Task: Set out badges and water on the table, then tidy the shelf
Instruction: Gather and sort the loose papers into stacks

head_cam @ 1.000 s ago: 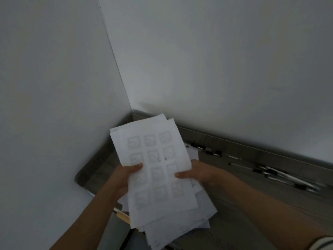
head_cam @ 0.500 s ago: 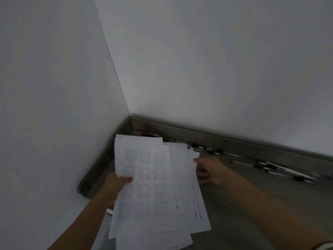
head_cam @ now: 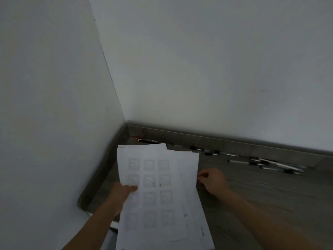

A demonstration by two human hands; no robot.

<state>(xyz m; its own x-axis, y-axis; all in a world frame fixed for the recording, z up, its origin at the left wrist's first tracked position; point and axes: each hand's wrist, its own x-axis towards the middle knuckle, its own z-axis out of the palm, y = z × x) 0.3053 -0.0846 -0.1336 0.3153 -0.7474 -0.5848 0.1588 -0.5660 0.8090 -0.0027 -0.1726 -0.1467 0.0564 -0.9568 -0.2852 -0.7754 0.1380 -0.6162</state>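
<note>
- White papers (head_cam: 158, 192), a loose fanned stack, are held up just above the near left part of the shelf (head_cam: 270, 199), close to the corner where the two walls meet.
- The top sheet carries a faint printed grid of small squares, three across, too blurred to read. The sheets beneath stick out past it on the right and at the bottom, and one of them shows a bit of blue print near its lower right edge.
- The left hand (head_cam: 124, 191) grips the stack at its left edge. The thumb lies on top of the printed sheet, and the fingers are hidden behind the paper.
- The right hand (head_cam: 213, 179) sits at the right edge of the stack with its fingers curled and its fingertips against the edge of the sheets. It is too blurred to tell whether it actually pinches a sheet.
- The shelf is grey, wood-grained board with a raised rim (head_cam: 234, 143) along the back and the left side.
- Pens (head_cam: 273, 166) with dark caps lie scattered along the back rim to the right, well apart from the hands.
- More small dark pieces (head_cam: 207, 152) lie in a row near the rim, behind the stack.
- A dark pen with a red one (head_cam: 146, 140) lies in the back corner, just beyond the top edge of the sheets.
- Plain pale walls (head_cam: 198, 69) rise behind and to the left.
</note>
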